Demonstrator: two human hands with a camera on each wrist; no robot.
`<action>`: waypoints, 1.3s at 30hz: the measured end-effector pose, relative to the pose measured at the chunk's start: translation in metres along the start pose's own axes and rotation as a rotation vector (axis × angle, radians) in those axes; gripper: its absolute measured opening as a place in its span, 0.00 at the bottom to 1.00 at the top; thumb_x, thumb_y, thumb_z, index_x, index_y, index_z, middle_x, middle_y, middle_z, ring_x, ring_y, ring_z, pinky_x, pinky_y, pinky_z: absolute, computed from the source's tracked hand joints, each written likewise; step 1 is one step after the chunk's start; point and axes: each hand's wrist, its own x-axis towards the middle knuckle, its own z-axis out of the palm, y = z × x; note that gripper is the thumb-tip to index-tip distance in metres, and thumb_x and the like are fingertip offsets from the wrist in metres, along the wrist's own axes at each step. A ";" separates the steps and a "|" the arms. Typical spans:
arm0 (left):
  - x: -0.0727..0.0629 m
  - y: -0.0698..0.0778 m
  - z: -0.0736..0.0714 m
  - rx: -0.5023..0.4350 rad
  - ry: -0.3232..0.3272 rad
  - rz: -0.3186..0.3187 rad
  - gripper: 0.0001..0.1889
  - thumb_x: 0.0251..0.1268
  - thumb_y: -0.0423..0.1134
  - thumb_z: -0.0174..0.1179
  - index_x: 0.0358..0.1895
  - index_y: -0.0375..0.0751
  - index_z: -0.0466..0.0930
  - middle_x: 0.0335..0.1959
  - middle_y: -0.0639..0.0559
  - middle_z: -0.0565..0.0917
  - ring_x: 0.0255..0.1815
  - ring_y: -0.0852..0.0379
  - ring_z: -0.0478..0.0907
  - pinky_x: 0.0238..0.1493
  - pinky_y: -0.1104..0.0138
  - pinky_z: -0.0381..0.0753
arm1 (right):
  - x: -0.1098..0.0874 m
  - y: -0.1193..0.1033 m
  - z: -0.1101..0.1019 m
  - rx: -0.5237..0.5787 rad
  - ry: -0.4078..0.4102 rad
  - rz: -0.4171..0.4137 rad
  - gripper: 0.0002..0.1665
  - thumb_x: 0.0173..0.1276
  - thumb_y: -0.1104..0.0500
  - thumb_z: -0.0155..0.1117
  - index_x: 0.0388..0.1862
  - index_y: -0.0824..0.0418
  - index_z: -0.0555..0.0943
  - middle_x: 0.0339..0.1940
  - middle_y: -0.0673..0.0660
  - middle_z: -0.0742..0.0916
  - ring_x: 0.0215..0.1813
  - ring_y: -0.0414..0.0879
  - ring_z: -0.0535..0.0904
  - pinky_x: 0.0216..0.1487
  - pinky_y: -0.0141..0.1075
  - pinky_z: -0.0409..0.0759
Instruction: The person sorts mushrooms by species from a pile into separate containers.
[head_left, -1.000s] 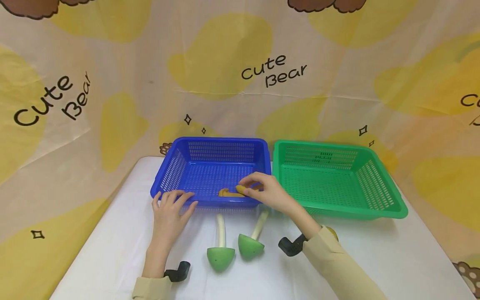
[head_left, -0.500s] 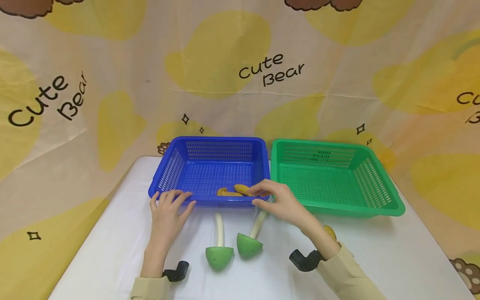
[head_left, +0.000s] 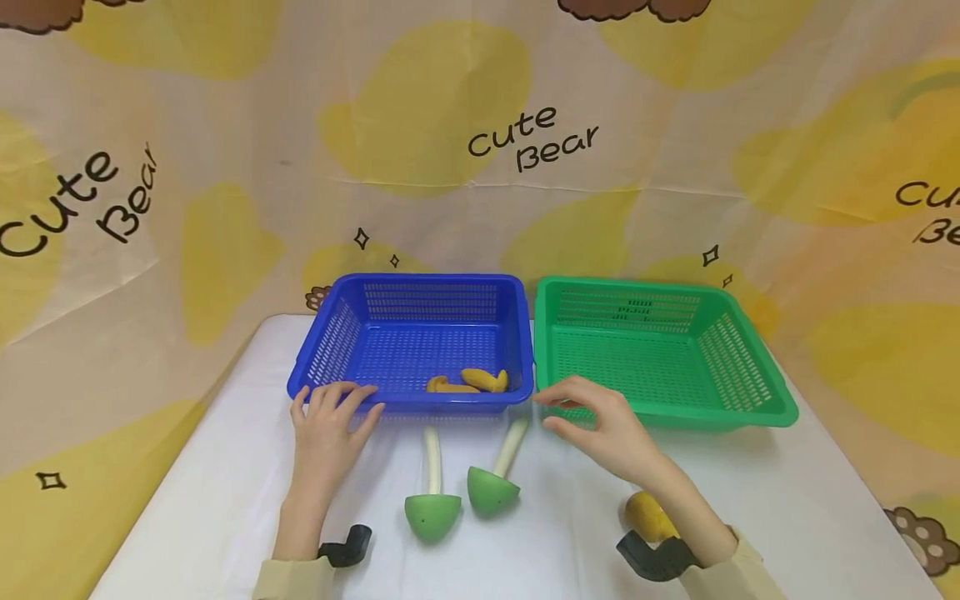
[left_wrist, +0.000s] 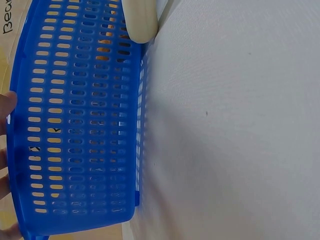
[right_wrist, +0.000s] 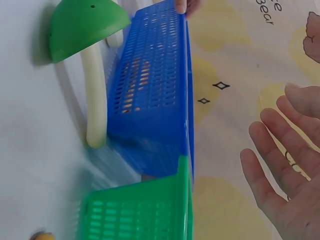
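Observation:
My left hand point(head_left: 327, 433) rests its fingertips on the near-left rim of a blue plastic basket point(head_left: 431, 400). Inside that basket, by its near wall, lie two small yellow-brown mushrooms point(head_left: 480, 380). My right hand point(head_left: 611, 425) hovers at the near-left corner of a green basket point(head_left: 678, 414), holding nothing; the right wrist view shows its fingers point(right_wrist: 277, 150) spread apart. Two toy mushrooms with green caps and pale stems, a left one point(head_left: 432, 512) and a right one point(head_left: 495, 487), lie on the table in front of the blue basket.
A yellow rounded object point(head_left: 649, 515) lies on the white table point(head_left: 547, 550), partly hidden behind my right wrist. The baskets stand side by side near the back, before a patterned cloth point(head_left: 420, 125). Black wrist mounts point(head_left: 654, 558) stick out inward from both forearms.
My right hand has let go of a yellow-brown mushroom in the blue basket and moved right and back toward me, uncovering the yellow object. The left hand has stayed on the rim.

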 end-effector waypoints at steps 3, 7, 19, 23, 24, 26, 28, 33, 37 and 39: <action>0.000 0.000 -0.002 0.004 -0.004 -0.004 0.13 0.54 0.44 0.69 0.43 0.45 0.85 0.43 0.42 0.83 0.50 0.40 0.75 0.66 0.36 0.54 | -0.010 0.005 -0.002 -0.031 0.042 -0.030 0.15 0.63 0.61 0.67 0.49 0.51 0.83 0.47 0.46 0.86 0.51 0.39 0.82 0.52 0.38 0.82; -0.001 -0.001 -0.003 0.006 0.001 -0.002 0.14 0.54 0.44 0.69 0.43 0.45 0.85 0.43 0.41 0.83 0.50 0.39 0.74 0.66 0.36 0.54 | -0.026 0.011 -0.006 -0.035 0.079 -0.032 0.16 0.62 0.63 0.67 0.48 0.50 0.82 0.46 0.47 0.86 0.48 0.34 0.81 0.50 0.34 0.82; 0.000 0.000 -0.001 -0.011 0.003 -0.002 0.14 0.54 0.43 0.69 0.43 0.44 0.85 0.43 0.41 0.82 0.49 0.39 0.74 0.66 0.36 0.54 | -0.070 0.028 -0.014 -0.051 0.122 0.080 0.17 0.63 0.62 0.67 0.49 0.46 0.82 0.44 0.42 0.85 0.48 0.33 0.80 0.51 0.26 0.77; 0.000 0.001 0.001 -0.019 0.002 -0.001 0.13 0.54 0.43 0.69 0.43 0.44 0.85 0.42 0.41 0.82 0.49 0.39 0.74 0.66 0.36 0.53 | -0.083 0.032 -0.015 -0.028 0.145 0.085 0.18 0.62 0.63 0.67 0.49 0.47 0.82 0.45 0.42 0.85 0.47 0.33 0.79 0.50 0.24 0.75; 0.001 0.001 0.001 -0.020 0.002 -0.001 0.13 0.54 0.43 0.69 0.43 0.44 0.85 0.42 0.41 0.82 0.49 0.39 0.74 0.66 0.36 0.53 | -0.086 0.033 -0.015 -0.025 0.152 0.083 0.18 0.62 0.64 0.67 0.49 0.48 0.82 0.45 0.41 0.85 0.46 0.33 0.79 0.49 0.23 0.75; 0.001 0.001 0.002 -0.021 0.001 0.000 0.13 0.54 0.43 0.69 0.43 0.44 0.85 0.43 0.41 0.82 0.49 0.39 0.74 0.66 0.36 0.53 | -0.092 0.035 -0.015 -0.028 0.167 0.080 0.19 0.61 0.65 0.68 0.49 0.49 0.82 0.44 0.41 0.85 0.45 0.34 0.79 0.48 0.23 0.76; 0.000 0.001 0.002 -0.020 0.001 0.002 0.13 0.54 0.43 0.69 0.43 0.44 0.85 0.43 0.41 0.82 0.49 0.39 0.74 0.66 0.36 0.53 | -0.097 0.038 -0.014 -0.035 0.180 0.083 0.19 0.60 0.67 0.68 0.48 0.50 0.82 0.44 0.42 0.86 0.44 0.33 0.79 0.48 0.22 0.75; 0.000 0.001 0.001 -0.020 0.000 -0.004 0.13 0.54 0.43 0.69 0.43 0.45 0.85 0.43 0.41 0.82 0.49 0.40 0.74 0.66 0.36 0.53 | -0.108 0.044 -0.013 -0.045 0.200 0.124 0.18 0.59 0.67 0.69 0.48 0.54 0.83 0.43 0.46 0.86 0.43 0.32 0.78 0.48 0.20 0.74; 0.000 0.001 0.001 -0.019 -0.005 -0.007 0.13 0.54 0.43 0.69 0.43 0.45 0.85 0.43 0.41 0.82 0.49 0.40 0.73 0.66 0.36 0.53 | -0.116 0.048 -0.012 -0.061 0.202 0.155 0.16 0.59 0.65 0.69 0.47 0.56 0.82 0.42 0.43 0.86 0.44 0.30 0.79 0.49 0.20 0.75; -0.001 0.001 0.001 -0.018 -0.004 -0.007 0.13 0.54 0.43 0.69 0.43 0.45 0.85 0.43 0.41 0.82 0.49 0.39 0.74 0.66 0.36 0.53 | -0.120 0.051 -0.012 -0.063 0.202 0.155 0.17 0.59 0.65 0.69 0.47 0.56 0.82 0.41 0.42 0.85 0.45 0.30 0.80 0.50 0.20 0.76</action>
